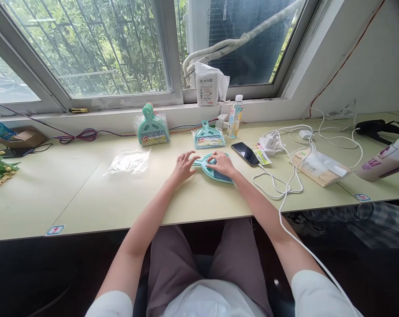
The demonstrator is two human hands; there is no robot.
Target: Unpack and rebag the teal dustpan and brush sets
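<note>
A teal dustpan and brush set lies flat on the table, its handle pointing left. My left hand is at the handle's end, fingers curved and apart; whether it grips the handle is hard to tell. Over the middle of the set rests my right hand, thumb and fingers spread on it. Behind, a bagged teal set lies near the wall. A stack of bagged sets stands to its left. Clear plastic bags lie left of my left hand.
Right of the hands are a phone, a yellow card, white cables and a tissue pack. A bottle stands near the sill. Bundled wires run along the wall. Green stalks lie far left.
</note>
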